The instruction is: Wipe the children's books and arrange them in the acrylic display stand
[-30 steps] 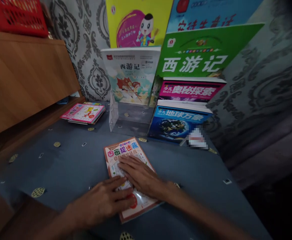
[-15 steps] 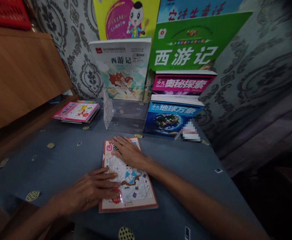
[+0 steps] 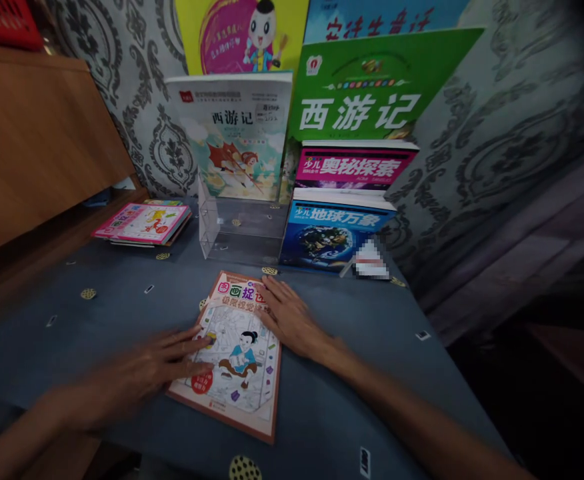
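Observation:
A picture book (image 3: 245, 400) with a brown-bordered cover lies flat on the table, turned a little clockwise. The cover shows a seated figure in blue and brown. My left hand (image 3: 159, 363) rests at its left edge, fingers stretched over the cover; the back of the hand is slightly blurred. On the upper right corner lies my right hand (image 3: 295, 317), its fingers extended and hiding part of the title. Neither hand is wrapped round anything.
Behind the book stands a clear acrylic rack (image 3: 242, 237) holding a white-covered book (image 3: 237, 147), a green book (image 3: 362, 87), a magenta book (image 3: 355, 167) and a blue book (image 3: 329, 233). A pink-topped stack of books (image 3: 145, 223) lies at left beside a wooden cabinet (image 3: 37, 140).
The picture book has turned clockwise and shifted slightly left. My right hand has moved from the top of the cover to its upper right corner, uncovering more title. My left hand has slid left.

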The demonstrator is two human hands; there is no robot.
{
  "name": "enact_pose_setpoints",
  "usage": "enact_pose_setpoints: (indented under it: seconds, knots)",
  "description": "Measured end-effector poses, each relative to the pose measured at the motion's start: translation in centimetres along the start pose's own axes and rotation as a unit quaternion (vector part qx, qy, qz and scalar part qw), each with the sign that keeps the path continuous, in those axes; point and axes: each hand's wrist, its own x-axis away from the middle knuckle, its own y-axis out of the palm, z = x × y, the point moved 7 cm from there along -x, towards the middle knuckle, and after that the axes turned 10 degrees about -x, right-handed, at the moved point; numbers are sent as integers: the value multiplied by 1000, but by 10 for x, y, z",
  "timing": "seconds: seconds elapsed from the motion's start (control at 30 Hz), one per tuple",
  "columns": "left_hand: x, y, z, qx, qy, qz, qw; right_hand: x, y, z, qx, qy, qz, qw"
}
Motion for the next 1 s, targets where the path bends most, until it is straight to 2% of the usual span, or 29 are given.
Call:
enact_pose_setpoints:
  seconds: [0.1, 0.17, 0.23, 0.37, 0.47, 0.53, 0.6, 0.73, 0.83, 1.0]
  knots:
    - [-4, -3, -11, 27, -13, -33, 999, -1, 0, -2, 10, 10, -8, 1000]
    - [-16, -3, -24, 40, -39, -36, 998, -2, 0, -3, 17, 13, -15, 1000]
    - [-35, -2, -41, 39, -65, -16, 997, -2, -1, -5, 20, 11, -15, 1000]
    - [-83, 5, -66, -4, -75, 3, 997, -1, -1, -6, 22, 7, -5, 1000]
    - [-110, 8, -69, -36, -83, 17, 996, -1, 0, -3, 10, 5, 2, 1000]
    - [-120, 8, -61, -69, -93, 33, 993, -2, 0, 2, -12, 7, 7, 1000]
    - [-124, 10, -44, -93, -83, 44, 991, -2, -1, 9, -42, 16, 14, 999]
    - [-121, 20, 4, -75, 5, 27, 997, -3, -2, 18, -82, 17, 20, 996]
    - [-111, 26, 30, -48, 48, -2, 998, -4, 0, 17, -80, 9, 15, 997]
    - [-80, 25, 55, -12, 86, -41, 995, -4, 1, 13, -63, 14, 0, 998]
